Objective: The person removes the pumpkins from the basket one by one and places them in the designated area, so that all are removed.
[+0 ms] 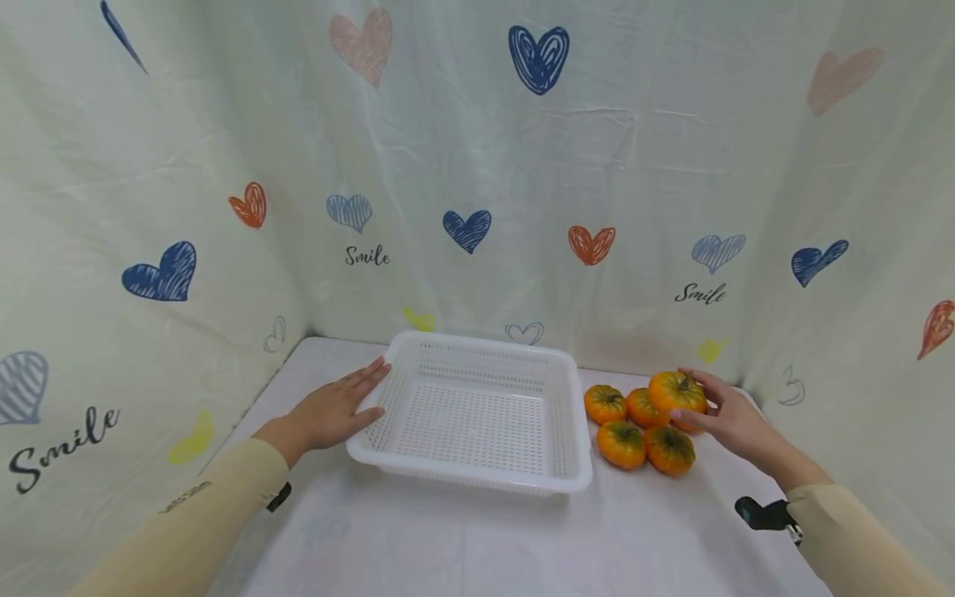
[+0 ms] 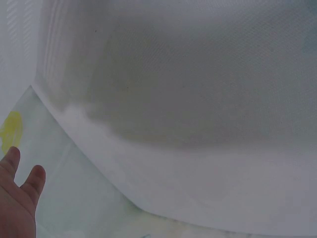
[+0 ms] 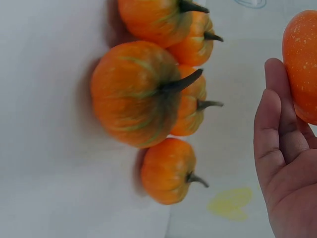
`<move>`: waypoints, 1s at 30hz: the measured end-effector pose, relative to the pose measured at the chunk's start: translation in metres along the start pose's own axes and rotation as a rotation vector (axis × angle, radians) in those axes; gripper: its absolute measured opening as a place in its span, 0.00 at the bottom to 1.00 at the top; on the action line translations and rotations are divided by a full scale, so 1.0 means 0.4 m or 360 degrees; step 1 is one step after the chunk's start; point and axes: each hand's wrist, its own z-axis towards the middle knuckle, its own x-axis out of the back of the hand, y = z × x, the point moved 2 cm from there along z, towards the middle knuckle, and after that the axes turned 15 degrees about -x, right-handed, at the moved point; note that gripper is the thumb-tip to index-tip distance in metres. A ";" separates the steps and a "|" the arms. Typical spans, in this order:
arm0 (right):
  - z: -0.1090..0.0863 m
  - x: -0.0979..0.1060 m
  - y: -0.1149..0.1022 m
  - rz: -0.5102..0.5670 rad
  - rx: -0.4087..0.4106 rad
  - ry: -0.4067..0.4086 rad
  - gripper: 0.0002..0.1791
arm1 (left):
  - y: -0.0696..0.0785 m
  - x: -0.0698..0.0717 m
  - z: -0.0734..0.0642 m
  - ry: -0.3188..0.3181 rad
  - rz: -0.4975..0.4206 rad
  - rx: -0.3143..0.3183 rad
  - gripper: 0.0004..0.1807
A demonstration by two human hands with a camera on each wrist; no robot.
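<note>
Right hand [image 1: 734, 419] gripping top pumpkin [image 1: 676, 391], left hand [image 1: 339, 409] flat beside basket [image 1: 477, 410] (head view only)

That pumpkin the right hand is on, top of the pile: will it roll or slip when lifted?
The top pumpkin is round and perched on the other pumpkins, so it probably rolls off if nudged. Its skin looks smooth and faintly glossy, so it may slip; the right hand cups it from the side. The neighbours likely shift when it lifts.

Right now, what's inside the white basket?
Nothing shows inside the white basket: only its perforated floor and walls. The near wall hides a thin strip of floor. The left hand rests on its left rim; all pumpkins sit outside.
</note>
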 end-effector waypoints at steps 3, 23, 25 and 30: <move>-0.007 -0.002 0.024 -0.0005 -0.0040 0.0001 0.47 | 0.003 0.003 -0.001 -0.0003 0.0006 0.0005 0.40; -0.029 -0.007 0.140 0.0041 -0.0217 0.0020 0.48 | 0.001 -0.002 -0.002 0.0041 0.0007 -0.0018 0.40; -0.031 -0.007 0.152 0.0045 -0.0257 0.0013 0.50 | 0.000 -0.002 -0.002 0.0026 0.0004 -0.0009 0.40; -0.034 -0.010 0.187 0.0029 -0.0361 0.0006 0.53 | 0.004 0.002 -0.002 0.0001 0.0006 0.0004 0.39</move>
